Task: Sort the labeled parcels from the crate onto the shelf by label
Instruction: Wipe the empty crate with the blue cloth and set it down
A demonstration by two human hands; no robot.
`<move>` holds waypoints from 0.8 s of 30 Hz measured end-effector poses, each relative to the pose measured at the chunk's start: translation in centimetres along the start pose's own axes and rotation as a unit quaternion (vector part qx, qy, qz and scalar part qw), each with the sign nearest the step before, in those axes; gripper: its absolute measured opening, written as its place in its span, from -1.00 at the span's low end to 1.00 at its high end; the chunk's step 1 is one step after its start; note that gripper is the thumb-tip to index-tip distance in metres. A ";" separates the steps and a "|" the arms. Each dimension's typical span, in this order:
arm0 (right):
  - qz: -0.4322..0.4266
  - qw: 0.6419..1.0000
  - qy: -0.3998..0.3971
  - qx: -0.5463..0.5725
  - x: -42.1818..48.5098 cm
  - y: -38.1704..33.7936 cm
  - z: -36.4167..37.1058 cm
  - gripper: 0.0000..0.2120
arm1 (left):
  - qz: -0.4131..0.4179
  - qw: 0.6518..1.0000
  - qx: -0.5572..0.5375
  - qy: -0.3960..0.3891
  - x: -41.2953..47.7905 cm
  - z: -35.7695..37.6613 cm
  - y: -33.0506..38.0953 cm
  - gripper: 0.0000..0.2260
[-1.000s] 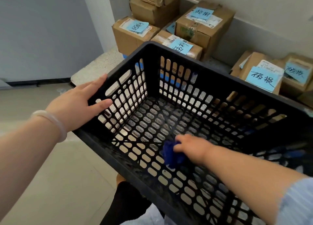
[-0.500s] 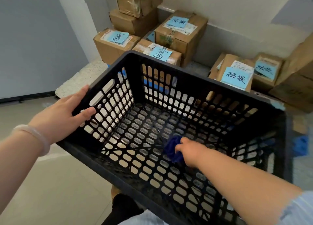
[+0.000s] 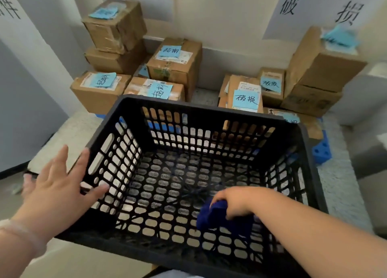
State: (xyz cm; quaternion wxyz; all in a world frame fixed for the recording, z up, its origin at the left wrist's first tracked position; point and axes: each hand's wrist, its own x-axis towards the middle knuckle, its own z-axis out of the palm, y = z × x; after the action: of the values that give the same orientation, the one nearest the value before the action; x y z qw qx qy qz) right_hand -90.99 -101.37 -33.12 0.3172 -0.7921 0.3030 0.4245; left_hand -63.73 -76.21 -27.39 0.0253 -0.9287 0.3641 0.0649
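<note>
A black slatted plastic crate [image 3: 209, 108] fills the foreground, with nothing inside except a dark blue cloth [image 3: 211, 215] on its floor. My right hand [image 3: 236, 202] is inside the crate, shut on the cloth. My left hand [image 3: 62, 185] lies with fingers spread against the crate's left wall, thumb on the slats. Behind the crate, cardboard parcels with blue handwritten labels stand on a speckled ledge: one group at the left [image 3: 100, 89] and another at the right [image 3: 245, 95].
White wall signs with large black characters hang above each parcel group [image 3: 314, 7]. A tall box stack [image 3: 320, 68] stands at the far right. A blue foam block [image 3: 321, 150] lies on the ledge beside the crate's right corner. Grey floor lies at the left.
The view has tilted up, showing the wall signs. My right hand with the cloth has slid toward the crate's near right. My left hand has spread its fingers on the left wall.
</note>
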 end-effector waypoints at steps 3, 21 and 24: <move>-0.010 0.987 0.060 0.150 -1.4 -0.1 -1.1 -0.41 | 0.197 0.978 0.001 0.069 0.3 -1.8 5.1 -0.23; 0.057 0.799 0.527 0.284 -11.0 -0.4 3.5 -0.53 | 0.254 0.898 -0.270 -0.238 9.7 9.1 22.8 -0.50; 0.174 0.768 0.612 0.078 -13.2 1.8 5.4 -0.48 | 0.308 0.914 -0.194 -0.179 11.2 10.4 24.8 -0.42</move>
State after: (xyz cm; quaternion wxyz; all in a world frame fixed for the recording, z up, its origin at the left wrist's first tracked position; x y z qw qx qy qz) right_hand -100.97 -95.63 -24.47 0.0460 -0.7907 0.5971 -0.1273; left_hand -73.55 -100.93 -39.27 -0.1116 -0.7302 0.6014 0.3044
